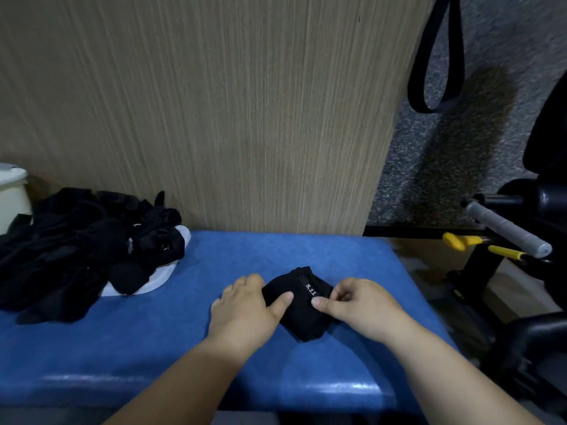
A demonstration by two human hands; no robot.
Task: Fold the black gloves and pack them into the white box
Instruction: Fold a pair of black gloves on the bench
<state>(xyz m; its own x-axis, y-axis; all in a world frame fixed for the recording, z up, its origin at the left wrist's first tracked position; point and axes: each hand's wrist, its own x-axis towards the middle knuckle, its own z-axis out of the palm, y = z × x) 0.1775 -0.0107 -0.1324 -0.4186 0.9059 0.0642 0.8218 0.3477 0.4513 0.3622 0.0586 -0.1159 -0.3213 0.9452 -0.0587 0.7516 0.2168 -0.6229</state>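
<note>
Mid-fold right now, not packing yet. Got one black glove (302, 314) bunched into a small thick bundle on the blue counter (122, 348), dead centre between both hands. Pressing down on its left side with the left hand (245, 308), fingers fairly straight, thumb laid flat across the cloth. Pinching the right edge with the right hand (352, 305), thumb against curled fingers, just beside the white 5.11 tag.

Looks like finishing off the last tuck, judging by the tight shape. Plenty left to do too, going by the loose pile of gloves (76, 250) over on the left against the wood panel (214, 118).

Can't really confirm the white box. Only seeing a white rim (167, 273) poking out from under that pile.

Next move probably calls for keeping the pinch firm to stop any springing open, then lifting the bundle and carrying it left.
</note>
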